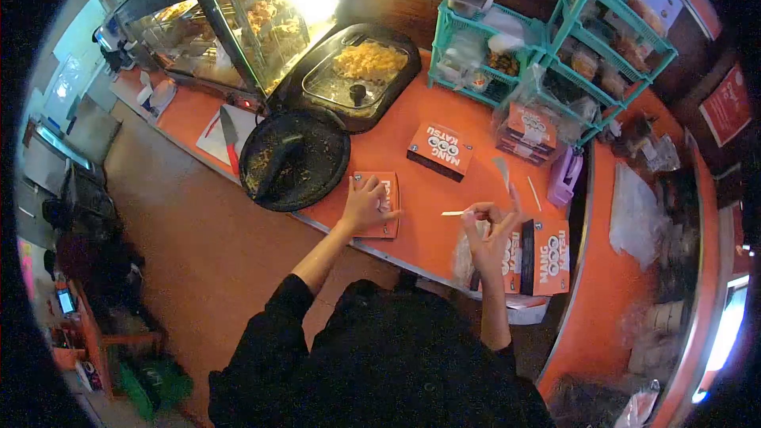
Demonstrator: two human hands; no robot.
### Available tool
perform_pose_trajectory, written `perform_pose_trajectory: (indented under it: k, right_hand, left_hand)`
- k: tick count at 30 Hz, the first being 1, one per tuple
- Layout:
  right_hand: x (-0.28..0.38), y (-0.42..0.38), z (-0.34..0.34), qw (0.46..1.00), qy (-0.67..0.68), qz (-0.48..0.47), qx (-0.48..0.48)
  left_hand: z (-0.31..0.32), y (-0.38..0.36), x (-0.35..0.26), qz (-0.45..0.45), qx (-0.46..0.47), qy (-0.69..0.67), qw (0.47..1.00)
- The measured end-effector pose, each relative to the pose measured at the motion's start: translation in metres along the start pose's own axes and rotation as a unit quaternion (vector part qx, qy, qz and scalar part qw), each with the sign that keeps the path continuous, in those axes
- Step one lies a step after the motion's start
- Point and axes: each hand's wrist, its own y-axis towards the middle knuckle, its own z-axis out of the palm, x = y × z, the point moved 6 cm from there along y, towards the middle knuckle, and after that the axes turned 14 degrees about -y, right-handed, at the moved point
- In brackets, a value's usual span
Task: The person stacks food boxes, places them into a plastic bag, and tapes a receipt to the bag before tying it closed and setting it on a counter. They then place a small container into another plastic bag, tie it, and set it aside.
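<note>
My left hand (367, 204) lies over an orange and black printed takeaway box (388, 226) near the counter's front edge, its fingers spread across the lid. To the right, my right hand (491, 230) is raised over the counter with thumb and fingertips pinched together. A thin white strip (453, 213) sticks out leftward from that pinch. Beneath and beside the right hand are more printed boxes (547, 257) and a crumpled clear plastic bag (464, 257). Another closed box (441, 150) sits farther back between the hands.
A black round pan (295, 160) and a red-handled knife (230, 136) lie left, by the lit food warmer (238, 24). Behind stands a tray of yellow food (369, 61). Green racks (476, 91), a purple tape dispenser (564, 177) and another white strip (533, 193) are right.
</note>
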Motion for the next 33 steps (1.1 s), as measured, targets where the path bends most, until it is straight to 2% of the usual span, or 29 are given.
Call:
perform_pose_trajectory:
  k: [1, 2, 4, 5, 9, 15, 17, 18, 19, 21, 22, 24, 26, 27, 28, 30, 32, 33]
  right_hand:
    - [-0.005, 0.003, 0.011, 0.999, 0.025, 0.017, 0.031]
    - [-0.012, 0.006, 0.019, 0.996, 0.050, 0.036, 0.061]
    - [-0.035, 0.002, 0.034, 0.994, 0.057, 0.058, 0.078]
    - [-0.047, 0.000, 0.041, 0.991, 0.060, 0.077, 0.093]
    - [-0.057, -0.003, 0.056, 0.985, 0.087, 0.104, 0.110]
    - [-0.068, 0.000, 0.083, 0.981, 0.091, 0.104, 0.139]
    - [-0.075, -0.003, 0.093, 0.978, 0.083, 0.122, 0.151]
    - [-0.078, -0.004, 0.098, 0.978, 0.083, 0.121, 0.146]
    - [-0.080, -0.004, 0.104, 0.978, 0.090, 0.108, 0.156]
    - [-0.077, 0.004, 0.114, 0.978, 0.097, 0.088, 0.162]
    - [-0.067, 0.010, 0.120, 0.973, 0.128, 0.071, 0.179]
    - [-0.046, 0.023, 0.130, 0.966, 0.159, 0.054, 0.195]
    - [-0.016, 0.040, 0.136, 0.961, 0.165, 0.005, 0.222]
    - [-0.007, 0.048, 0.136, 0.964, 0.141, -0.019, 0.223]
    - [0.001, 0.054, 0.136, 0.965, 0.142, -0.022, 0.221]
    - [0.014, 0.060, 0.139, 0.959, 0.119, 0.001, 0.257]
    - [0.021, 0.063, 0.133, 0.966, 0.089, -0.011, 0.242]
    - [0.022, 0.065, 0.131, 0.971, 0.059, -0.023, 0.229]
  left_hand:
    - [0.019, -0.004, 0.004, -0.063, -0.013, 0.033, 0.997]
    - [0.039, -0.010, -0.004, -0.066, -0.011, 0.035, 0.997]
    - [0.043, -0.027, -0.012, -0.158, -0.186, 0.066, 0.968]
    - [0.047, -0.030, -0.006, -0.222, -0.169, 0.074, 0.957]
    - [0.037, -0.046, -0.003, -0.234, -0.132, 0.119, 0.956]
    - [0.022, -0.037, 0.004, -0.165, -0.096, 0.083, 0.978]
    - [0.009, -0.032, 0.008, -0.192, -0.034, -0.001, 0.981]
    - [0.005, -0.030, 0.014, -0.187, -0.034, 0.000, 0.982]
    - [-0.001, -0.027, 0.020, -0.169, -0.070, -0.071, 0.981]
    - [-0.021, -0.019, 0.021, -0.100, -0.144, -0.209, 0.962]
    - [-0.031, -0.014, 0.017, -0.096, -0.144, -0.207, 0.963]
    - [-0.050, -0.003, 0.008, -0.094, -0.113, -0.278, 0.949]
    - [-0.071, 0.010, -0.003, -0.107, -0.080, -0.293, 0.947]
    - [-0.076, 0.016, -0.007, -0.073, -0.071, -0.307, 0.946]
    - [-0.082, 0.022, -0.012, -0.038, -0.061, -0.321, 0.944]
    - [-0.088, 0.027, -0.013, -0.045, -0.051, -0.355, 0.932]
    - [-0.084, 0.033, -0.011, -0.033, -0.003, -0.459, 0.888]
    - [-0.090, 0.035, -0.015, -0.032, -0.004, -0.459, 0.888]
